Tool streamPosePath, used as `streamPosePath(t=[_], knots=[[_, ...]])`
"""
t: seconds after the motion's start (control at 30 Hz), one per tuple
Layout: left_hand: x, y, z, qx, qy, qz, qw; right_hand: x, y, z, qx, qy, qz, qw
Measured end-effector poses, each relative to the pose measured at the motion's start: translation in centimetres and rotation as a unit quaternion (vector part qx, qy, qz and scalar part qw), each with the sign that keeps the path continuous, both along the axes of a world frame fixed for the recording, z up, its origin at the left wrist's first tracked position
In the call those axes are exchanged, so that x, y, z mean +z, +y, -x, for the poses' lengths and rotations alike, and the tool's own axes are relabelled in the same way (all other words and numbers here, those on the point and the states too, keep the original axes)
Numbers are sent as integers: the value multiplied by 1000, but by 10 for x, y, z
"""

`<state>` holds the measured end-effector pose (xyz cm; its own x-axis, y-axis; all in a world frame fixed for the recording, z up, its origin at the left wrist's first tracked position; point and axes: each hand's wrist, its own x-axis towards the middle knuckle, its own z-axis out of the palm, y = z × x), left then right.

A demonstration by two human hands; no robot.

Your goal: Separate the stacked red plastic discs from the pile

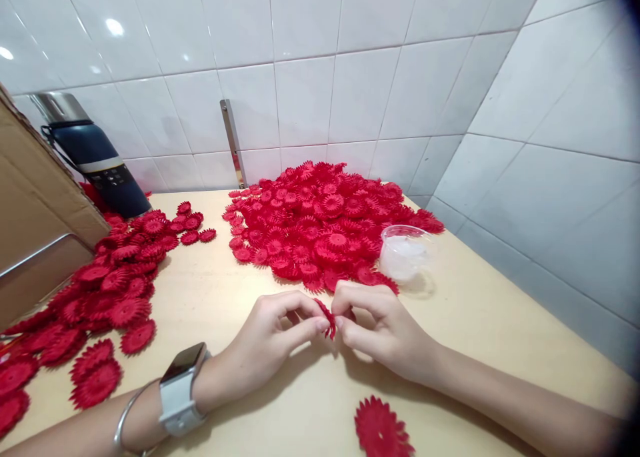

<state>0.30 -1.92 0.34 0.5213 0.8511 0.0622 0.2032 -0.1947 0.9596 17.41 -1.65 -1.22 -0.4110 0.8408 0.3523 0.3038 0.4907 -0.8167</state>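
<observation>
A red flower (328, 319) stands edge-on between the hands, above the pale desk (300, 423). The left hand (283, 330) pinches it; the right hand (383, 323) curls in opposite, fingertips together, though whether they grip it I cannot tell. Beyond, a flower pile (320, 223) nears a white tiled wall (305, 103); beside it, a clear tub (386, 253) holds something whitish.

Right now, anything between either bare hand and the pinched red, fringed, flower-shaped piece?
Nothing visible: left hand pinches the red flower-shaped piece; right hand is at its edge. The round clear plastic tub stands beyond, not between.
</observation>
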Motion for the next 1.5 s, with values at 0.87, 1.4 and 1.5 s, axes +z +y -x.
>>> streamPosePath(t=[0.87,1.4,1.5], knots=[[-5,9,5,164,-13,-164,973,-7,9,1,-154,241,122,950],[-1,-12,2,-128,173,-301,929,0,2,0,-104,163,101,976],[-6,-7,5,22,94,-223,970,1,1,-2,-62,142,93,983]])
